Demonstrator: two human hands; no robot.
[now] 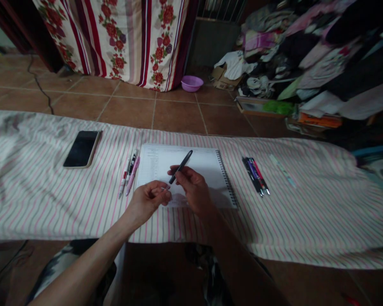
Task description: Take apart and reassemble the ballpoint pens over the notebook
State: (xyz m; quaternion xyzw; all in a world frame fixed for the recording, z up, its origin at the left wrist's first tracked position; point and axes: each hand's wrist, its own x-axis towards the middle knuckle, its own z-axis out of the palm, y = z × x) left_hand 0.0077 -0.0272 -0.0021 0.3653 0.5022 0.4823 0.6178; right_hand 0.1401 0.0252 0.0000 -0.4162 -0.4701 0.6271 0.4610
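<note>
My right hand (193,187) grips a black pen (181,166) between thumb and fingers, tilted with its upper end pointing away to the right. Close by on the left, my left hand (151,199) is closed in a pinch at the pen's lower end. A small pale piece shows at those fingertips; whether it belongs to the pen I cannot tell. Both hands are above a spiral-bound notebook (204,163), whose coil runs along its right side. Left of it lie several pens, among them a pink pen (133,176).
A phone (82,148) lies on the striped cloth (319,204) at left. Right of the notebook are several dark pens (255,176) and a pale pen (282,170). Beyond the table are a floral curtain (115,38), a purple basin (192,83) and piled clothes (322,59).
</note>
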